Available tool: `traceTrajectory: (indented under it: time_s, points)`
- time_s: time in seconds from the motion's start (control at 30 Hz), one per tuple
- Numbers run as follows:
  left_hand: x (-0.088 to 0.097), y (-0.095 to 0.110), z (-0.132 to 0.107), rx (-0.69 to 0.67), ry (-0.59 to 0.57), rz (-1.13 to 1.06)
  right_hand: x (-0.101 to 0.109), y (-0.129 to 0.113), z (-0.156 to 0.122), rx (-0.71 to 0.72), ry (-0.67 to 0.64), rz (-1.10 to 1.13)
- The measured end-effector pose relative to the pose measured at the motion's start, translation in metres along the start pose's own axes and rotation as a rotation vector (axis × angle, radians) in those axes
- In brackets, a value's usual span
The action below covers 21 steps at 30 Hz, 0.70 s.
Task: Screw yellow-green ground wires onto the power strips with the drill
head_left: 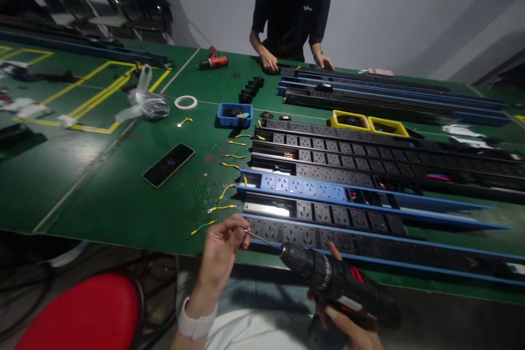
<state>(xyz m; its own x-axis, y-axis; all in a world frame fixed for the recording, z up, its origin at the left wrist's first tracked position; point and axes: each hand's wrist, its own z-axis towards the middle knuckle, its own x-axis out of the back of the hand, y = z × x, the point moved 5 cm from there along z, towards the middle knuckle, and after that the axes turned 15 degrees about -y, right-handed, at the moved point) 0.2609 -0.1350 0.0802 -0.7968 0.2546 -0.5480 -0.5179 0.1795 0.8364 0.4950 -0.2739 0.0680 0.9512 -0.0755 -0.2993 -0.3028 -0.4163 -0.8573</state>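
My left grip (221, 254) is pinched shut, thumb and fingertips together on the tip of the drill bit (262, 239), just over the near edge of the counter (102, 197). I cannot tell whether anything small sits between the fingers. My right grip (348, 331) is clamped round the handle of the black and red drill (328, 276), which lies tilted off the near edge, above my lap, with its bit pointing left and slightly up.

Just beyond the bit, the nearest power strip (348, 240) runs along the near edge, with more strips in rows behind it toward the middle of the counter. Short yellow-green wires (221, 208) lie scattered by the strips' left ends. A phone (168, 164) lies flat further left. Toward the far edge sit a blue tray (234, 115), two yellow trays (369, 123), a roll of tape (185, 101) and a plastic bag (143, 104). A second drill (213, 62) lies at the far edge, near a person (291, 5) standing there with both hands on another set of strips.
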Motion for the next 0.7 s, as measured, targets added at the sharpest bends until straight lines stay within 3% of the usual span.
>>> traceTrajectory:
  time_s: [0.1, 0.13, 0.17, 0.3, 0.37, 0.43, 0.57, 0.7]
  points:
    - [0.009, 0.015, 0.015, 0.135, -0.247, 0.224, 0.007, -0.002, 0.003, 0.029, 0.077, 0.041]
    - [0.021, 0.023, 0.022, 0.172, -0.31, 0.312, 0.01, -0.005, 0.005, 0.045, 0.098, 0.052]
    - [0.042, 0.035, 0.032, 0.177, -0.292, 0.427, 0.014, -0.008, 0.008, 0.065, 0.115, 0.059]
    - [0.161, 0.088, 0.076, 0.082, 0.167, 1.265, 0.033, -0.025, 0.021, 0.174, 0.157, 0.082]
    - [0.207, 0.097, 0.095, 0.092, 0.284, 1.615, 0.043, -0.029, 0.028, 0.205, 0.178, 0.098]
    - [0.238, 0.092, 0.109, 0.184, 0.297, 1.744, 0.055, -0.028, 0.033, 0.215, 0.207, 0.117]
    - [0.251, 0.086, 0.118, 0.28, 0.425, 1.767, 0.075, -0.02, 0.041, 0.187, 0.215, 0.185]
    - [0.258, 0.101, 0.122, 0.29, 0.579, 1.62, 0.082, -0.02, 0.044, 0.168, 0.212, 0.223]
